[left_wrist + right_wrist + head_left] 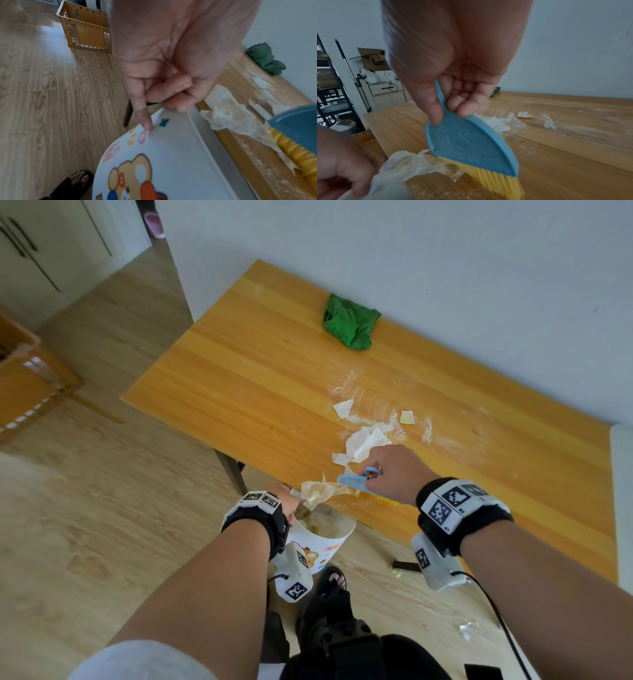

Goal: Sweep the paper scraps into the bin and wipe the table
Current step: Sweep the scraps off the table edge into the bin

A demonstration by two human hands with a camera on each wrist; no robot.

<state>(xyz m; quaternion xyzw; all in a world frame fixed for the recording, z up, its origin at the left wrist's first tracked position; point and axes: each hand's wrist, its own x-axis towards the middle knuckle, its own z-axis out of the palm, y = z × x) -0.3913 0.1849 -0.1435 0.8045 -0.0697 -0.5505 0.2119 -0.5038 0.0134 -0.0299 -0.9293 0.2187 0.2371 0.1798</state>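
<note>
My right hand grips a blue hand brush with yellow bristles near the table's front edge. The bristles press against a crumpled tan paper that hangs over the edge. My left hand holds the rim of a white cartoon-printed bin just below that edge; its fingers curl over the rim. More white scraps and a small coloured scrap lie further back among white powder smears. A green cloth lies by the wall.
The wooden table stands against a pale wall. A wooden crate sits on the floor to the left. Scraps lie on the floor beneath the table's near side. My sandalled foot is beside the bin.
</note>
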